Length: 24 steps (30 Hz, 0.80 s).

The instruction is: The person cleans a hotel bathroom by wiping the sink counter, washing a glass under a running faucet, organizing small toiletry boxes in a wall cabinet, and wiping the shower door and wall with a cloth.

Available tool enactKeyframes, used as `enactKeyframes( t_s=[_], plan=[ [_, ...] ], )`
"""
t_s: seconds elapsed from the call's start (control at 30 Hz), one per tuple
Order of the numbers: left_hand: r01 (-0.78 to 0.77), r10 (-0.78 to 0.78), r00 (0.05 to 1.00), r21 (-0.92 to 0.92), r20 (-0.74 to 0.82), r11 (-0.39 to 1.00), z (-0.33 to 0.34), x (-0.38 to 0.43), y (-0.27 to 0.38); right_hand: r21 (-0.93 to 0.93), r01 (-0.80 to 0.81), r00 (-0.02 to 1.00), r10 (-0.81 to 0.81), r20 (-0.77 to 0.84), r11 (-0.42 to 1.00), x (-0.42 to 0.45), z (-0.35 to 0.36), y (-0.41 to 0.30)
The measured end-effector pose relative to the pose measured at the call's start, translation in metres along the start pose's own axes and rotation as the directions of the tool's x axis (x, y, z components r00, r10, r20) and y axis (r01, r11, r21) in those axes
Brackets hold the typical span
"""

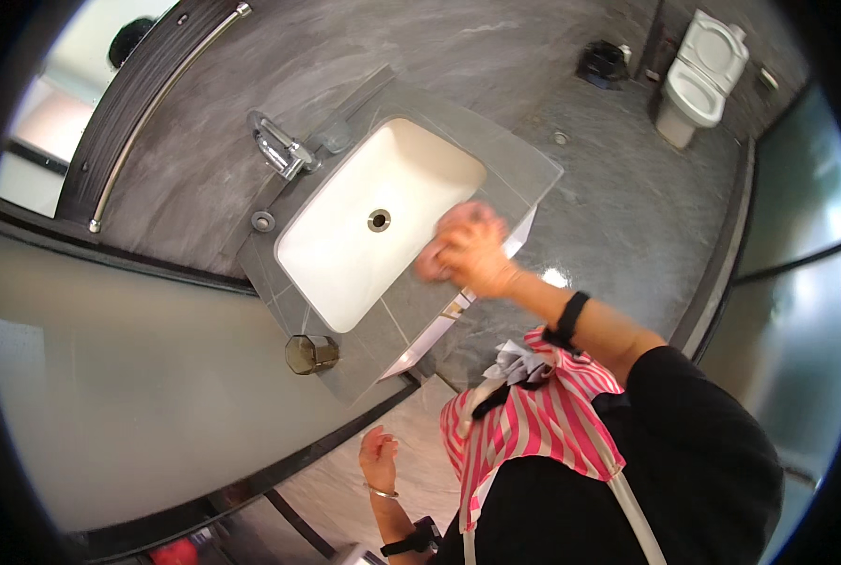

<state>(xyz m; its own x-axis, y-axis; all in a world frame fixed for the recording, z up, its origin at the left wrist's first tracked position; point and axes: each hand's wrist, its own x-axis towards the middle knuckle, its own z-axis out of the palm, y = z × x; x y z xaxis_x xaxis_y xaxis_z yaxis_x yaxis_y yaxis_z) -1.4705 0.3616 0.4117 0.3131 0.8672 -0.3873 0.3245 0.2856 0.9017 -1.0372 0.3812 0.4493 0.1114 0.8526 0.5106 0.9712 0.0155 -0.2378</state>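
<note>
My right hand [478, 256] presses a crumpled pinkish cloth [434, 263] on the grey tiled countertop, at the near right rim of the white rectangular sink [336, 282]. Hand and cloth are somewhat blurred. Below the counter, away from it, my left hand [379, 452] hangs with its fingers curled; nothing shows in it, and a bracelet is on the wrist. The sink holds no water, and its round drain [379, 220] is in view. A chrome faucet [283, 152] stands behind the sink, and a faceted brownish glass cup [312, 354] sits at the counter's left end.
A small clear dish [336, 136] and a round metal fitting [263, 221] are near the faucet. A toilet [696, 95] and a black bin [603, 65] stand at the upper right. A metal rail [159, 106] runs below the mirror. Frosted glass panels are at both sides.
</note>
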Motion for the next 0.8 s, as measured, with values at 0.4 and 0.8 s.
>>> enactKeyframes(
  t_s=[0.4, 0.8],
  plan=[
    [-0.033, 0.375, 0.573, 0.437, -0.729, 0.899, 0.057, 0.068, 0.086, -0.039, -0.202, 0.964, 0.206, 0.171, 0.979, 0.005, -0.053, 0.166],
    [-0.441, 0.429, 0.57, 0.18, -0.701, 0.879, 0.065, 0.14, 0.12, 0.142, -0.213, 0.772, 0.077, 0.631, 0.967, 0.042, -0.086, 0.188]
  ],
)
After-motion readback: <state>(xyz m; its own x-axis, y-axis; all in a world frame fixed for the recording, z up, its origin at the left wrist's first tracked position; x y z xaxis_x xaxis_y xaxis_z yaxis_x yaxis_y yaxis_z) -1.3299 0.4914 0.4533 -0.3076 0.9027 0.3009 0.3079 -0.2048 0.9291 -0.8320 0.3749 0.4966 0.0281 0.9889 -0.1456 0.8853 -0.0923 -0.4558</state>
